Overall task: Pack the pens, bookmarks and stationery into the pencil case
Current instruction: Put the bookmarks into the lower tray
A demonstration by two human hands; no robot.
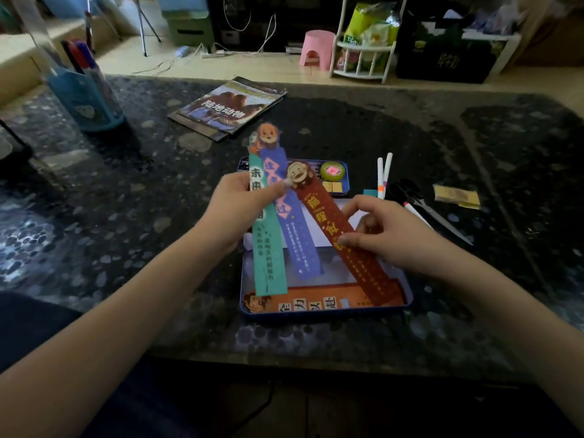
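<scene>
Above the open pencil case [325, 312], at mid-desk: three bookmarks fanned out. Teal bookmark [268, 248] and purple bookmark [292, 222], pinched together in the left hand [240, 210], grip closed on both. Red bookmark [341, 235], monkey-head top, held in the right hand [388, 232], grip closed on it, its lower end reaching into the case. One orange bookmark [316, 301] lying flat along the case's near wall. Far half of case: green tape roll [331, 172], yellow squares. Right of case on the dark desk [126, 216]: two white pens [384, 175], black scissors [423, 203]. Far left: blue pen holder [85, 99]. Beyond: book [227, 109].
</scene>
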